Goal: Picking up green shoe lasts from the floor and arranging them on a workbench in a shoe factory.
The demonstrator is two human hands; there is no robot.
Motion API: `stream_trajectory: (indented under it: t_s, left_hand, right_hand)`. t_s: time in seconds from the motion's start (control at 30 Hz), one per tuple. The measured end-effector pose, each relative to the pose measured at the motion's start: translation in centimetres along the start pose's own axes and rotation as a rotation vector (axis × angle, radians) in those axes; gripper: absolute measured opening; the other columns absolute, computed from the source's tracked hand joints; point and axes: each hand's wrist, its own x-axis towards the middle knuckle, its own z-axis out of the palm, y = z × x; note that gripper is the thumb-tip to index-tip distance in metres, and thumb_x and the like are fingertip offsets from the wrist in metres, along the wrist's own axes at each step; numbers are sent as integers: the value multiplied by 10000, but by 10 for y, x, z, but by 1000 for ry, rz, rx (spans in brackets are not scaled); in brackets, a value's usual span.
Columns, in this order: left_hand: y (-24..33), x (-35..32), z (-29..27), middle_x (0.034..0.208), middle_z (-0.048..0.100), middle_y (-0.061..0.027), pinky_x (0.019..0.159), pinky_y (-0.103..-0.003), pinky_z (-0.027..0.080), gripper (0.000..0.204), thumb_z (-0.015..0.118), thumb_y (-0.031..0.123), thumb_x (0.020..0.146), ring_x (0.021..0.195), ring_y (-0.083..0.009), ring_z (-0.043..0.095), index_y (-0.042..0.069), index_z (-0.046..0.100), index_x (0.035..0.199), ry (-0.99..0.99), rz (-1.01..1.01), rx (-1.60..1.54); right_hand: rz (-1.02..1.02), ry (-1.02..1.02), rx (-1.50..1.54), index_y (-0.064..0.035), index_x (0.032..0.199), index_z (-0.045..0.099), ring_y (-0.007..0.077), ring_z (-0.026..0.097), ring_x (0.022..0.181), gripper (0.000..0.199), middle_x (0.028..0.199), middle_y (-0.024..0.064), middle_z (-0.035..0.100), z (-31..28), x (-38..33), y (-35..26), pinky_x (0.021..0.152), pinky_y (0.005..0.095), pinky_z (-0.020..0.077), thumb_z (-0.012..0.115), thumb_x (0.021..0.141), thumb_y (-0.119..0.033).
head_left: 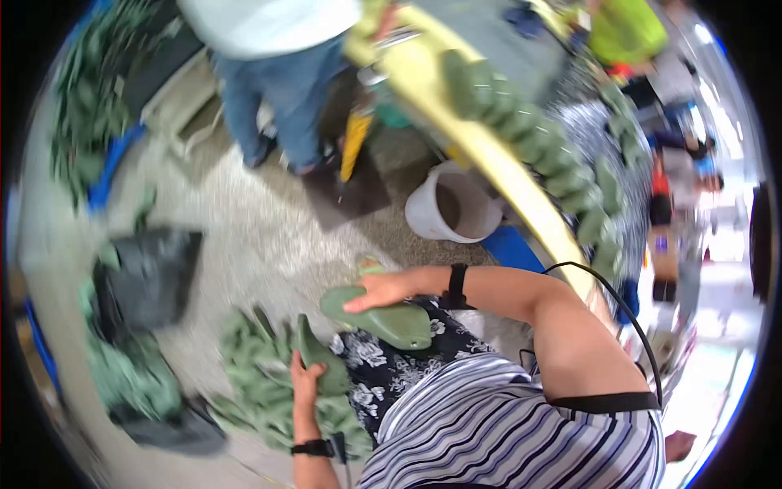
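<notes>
My right hand (383, 289) is wrapped over the end of a smooth green shoe last (395, 326), held above my lap. At its far end, the last's rounded part shows past my fingers. Lower and to the left, my left hand (308, 376) grips a green, shoe-shaped piece (324, 359); blur hides whether it is a last or a shoe upper. Beneath and beside that hand lies a heap of soft-looking green pieces (252, 367), partly against my dark floral clothing (379, 367).
A yellow-edged conveyor (513, 175) carries a row of green lasts (538, 147) on my right. Below it stands a white bucket (432, 208). Dark bags (151, 277) with green pieces lie at left. A person in jeans (277, 106) stands ahead near a yellow tool (355, 143).
</notes>
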Motion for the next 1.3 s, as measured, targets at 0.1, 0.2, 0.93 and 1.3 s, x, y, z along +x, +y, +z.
stream_trajectory:
  t_s: [0.1, 0.2, 0.93, 1.3]
  left_hand:
    - [64, -42, 35, 962, 596, -124, 731, -351, 502, 548, 669, 167, 691, 819, -237, 591, -42, 473, 1158, -121, -13, -42]
    - [122, -68, 80, 985, 596, -144, 723, -381, 521, 531, 683, 251, 743, 832, -253, 610, -18, 469, 1148, -250, -56, -19]
    - [131, -261, 702, 981, 614, -127, 496, -391, 523, 330, 472, 319, 944, 742, -305, 648, 59, 489, 1146, -1258, -285, 332]
    - [111, -234, 864, 1001, 616, -117, 619, -423, 541, 331, 476, 307, 939, 805, -293, 634, 46, 485, 1142, -1111, -196, 281]
  right_hand:
    - [-115, 129, 211, 42, 1127, 585, 218, 634, 823, 722, 934, 126, 657, 19, -97, -6, 749, 306, 500, 579, 793, -598]
    - [-128, 172, 328, 31, 1128, 591, 190, 607, 883, 659, 998, 125, 641, 22, -186, 0, 781, 305, 492, 601, 816, -550]
    - [-489, 1673, 1412, 52, 1142, 512, 222, 619, 846, 544, 987, 137, 612, -1, -601, 321, 724, 366, 522, 541, 901, -435]
    - [-651, 1472, 1553, 39, 1147, 519, 274, 623, 876, 519, 1016, 155, 617, -129, -647, 446, 746, 405, 520, 485, 931, -431]
